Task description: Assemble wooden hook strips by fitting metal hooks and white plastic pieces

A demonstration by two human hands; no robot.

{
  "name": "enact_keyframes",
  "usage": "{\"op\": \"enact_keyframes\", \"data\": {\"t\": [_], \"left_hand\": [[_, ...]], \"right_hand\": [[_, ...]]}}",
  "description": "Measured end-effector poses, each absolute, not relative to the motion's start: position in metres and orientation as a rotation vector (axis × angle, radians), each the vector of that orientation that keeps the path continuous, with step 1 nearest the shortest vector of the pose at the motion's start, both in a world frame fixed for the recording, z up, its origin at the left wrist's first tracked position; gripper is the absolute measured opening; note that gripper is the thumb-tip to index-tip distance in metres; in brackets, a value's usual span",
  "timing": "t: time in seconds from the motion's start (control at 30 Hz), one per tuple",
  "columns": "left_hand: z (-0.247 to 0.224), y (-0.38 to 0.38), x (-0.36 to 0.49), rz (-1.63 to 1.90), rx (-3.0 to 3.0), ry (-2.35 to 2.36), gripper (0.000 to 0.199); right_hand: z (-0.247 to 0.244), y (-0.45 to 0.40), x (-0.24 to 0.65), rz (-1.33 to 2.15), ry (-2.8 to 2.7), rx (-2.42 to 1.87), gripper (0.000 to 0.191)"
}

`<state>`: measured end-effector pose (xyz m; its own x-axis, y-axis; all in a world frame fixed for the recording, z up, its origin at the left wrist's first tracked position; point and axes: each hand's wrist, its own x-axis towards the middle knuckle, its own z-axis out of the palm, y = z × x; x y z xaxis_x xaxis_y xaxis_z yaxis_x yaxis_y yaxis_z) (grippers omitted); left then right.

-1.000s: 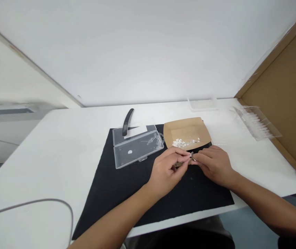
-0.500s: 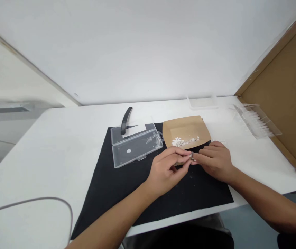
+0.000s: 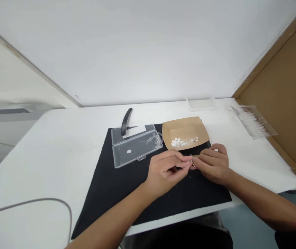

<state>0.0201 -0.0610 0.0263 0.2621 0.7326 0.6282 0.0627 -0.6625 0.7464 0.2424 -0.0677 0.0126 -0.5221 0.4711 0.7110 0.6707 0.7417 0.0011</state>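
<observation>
Over the black mat (image 3: 117, 193), my left hand (image 3: 167, 169) and my right hand (image 3: 212, 164) meet fingertip to fingertip, just in front of the brown paper tray (image 3: 186, 123). My left thumb and fingers are closed in a pinch; whatever they hold is too small to make out. Closed fingers of my right hand grip a small shiny metal thing (image 3: 194, 165), mostly hidden, touching the left fingertips. White flat pieces (image 3: 179, 142) lie loose in the tray. One white piece (image 3: 216, 150) shows by my right knuckles.
An open clear plastic case (image 3: 137, 148) on the mat holds thin clear pieces and one white oval. A black curved file (image 3: 126, 121) and white card (image 3: 135, 130) rest on its lid. Clear boxes (image 3: 257, 121) stand at right, near a cardboard panel (image 3: 285, 90). A cable (image 3: 34, 200) lies left.
My fingertips have drawn closer together, and the shiny thing between them is more covered. My right hand has tilted slightly, and a white piece now shows by its knuckles. The view shifted a little.
</observation>
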Motion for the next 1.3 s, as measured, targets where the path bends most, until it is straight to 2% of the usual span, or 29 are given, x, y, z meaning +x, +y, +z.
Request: {"op": "enact_keyframes", "data": {"t": [0.3,0.5,0.8,1.03,1.3], "left_hand": [[0.039,-0.065,0.021,1.451,1.991,0.642,0.013],[0.035,-0.066,0.018,1.273,1.751,0.672,0.004],[0.028,-0.063,0.013,1.143,1.592,0.690,0.014],[0.028,-0.059,0.012,1.185,1.691,0.676,0.012],[0.025,-0.055,0.014,1.288,1.919,0.696,0.014]], "right_hand": [[0.012,-0.067,0.243,-0.366,-2.223,-0.786,0.007],[0.014,-0.063,0.246,-0.181,-2.225,-0.874,0.007],[0.023,-0.061,0.244,0.042,-2.209,-0.825,0.015],[0.026,-0.061,0.246,0.176,-2.140,-0.774,0.016],[0.020,-0.057,0.247,0.512,-2.089,-0.743,0.011]]}}
